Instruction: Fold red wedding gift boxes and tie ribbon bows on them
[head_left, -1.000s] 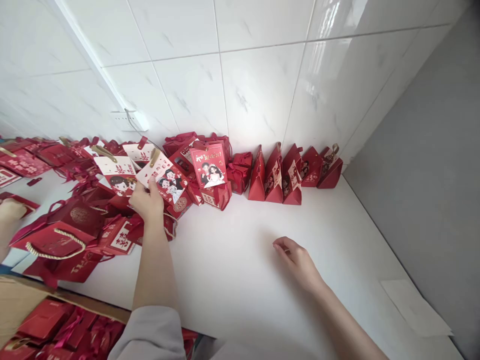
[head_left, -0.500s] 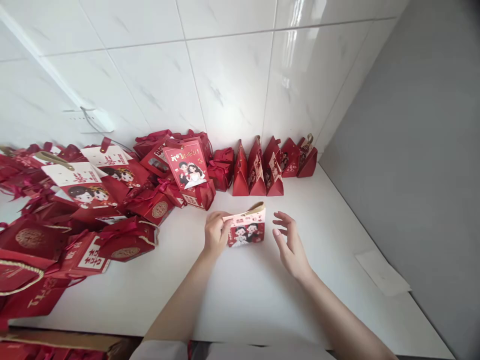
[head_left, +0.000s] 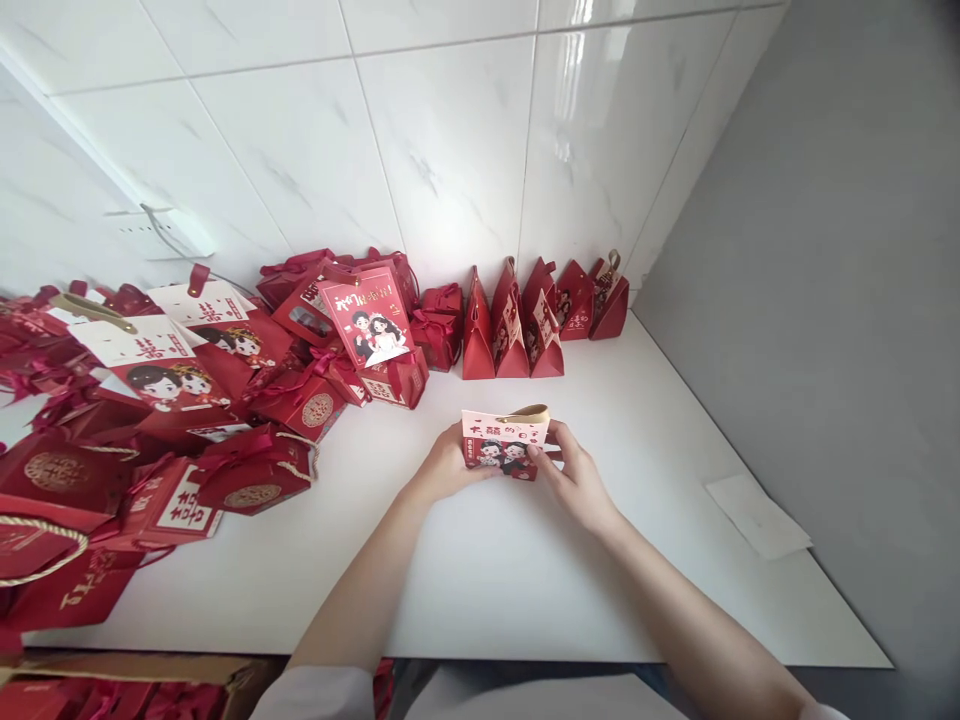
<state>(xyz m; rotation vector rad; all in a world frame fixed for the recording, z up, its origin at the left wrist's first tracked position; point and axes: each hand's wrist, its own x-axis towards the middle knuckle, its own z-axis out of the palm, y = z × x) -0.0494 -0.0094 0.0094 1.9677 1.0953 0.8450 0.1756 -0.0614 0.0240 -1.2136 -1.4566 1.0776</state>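
A small red and white gift bag (head_left: 501, 444) with a cartoon couple and a tan handle stands on the white table (head_left: 525, 580). My left hand (head_left: 444, 468) grips its left side, fingers closed on it. My right hand (head_left: 571, 472) holds its right side, fingers curled round the edge. Both hands are near the table's middle, in front of a row of folded red bags (head_left: 517, 325) along the wall.
A big heap of red gift bags and boxes (head_left: 187, 400) covers the table's left half. A red card with a couple (head_left: 365, 318) leans upright in it. A white paper sheet (head_left: 757, 515) lies at the right. A wall socket (head_left: 180, 235) is on the tiled wall.
My left hand took the small bag out of the heap and carried it to the table's middle. My right hand has closed on its other side. The view has swung right.
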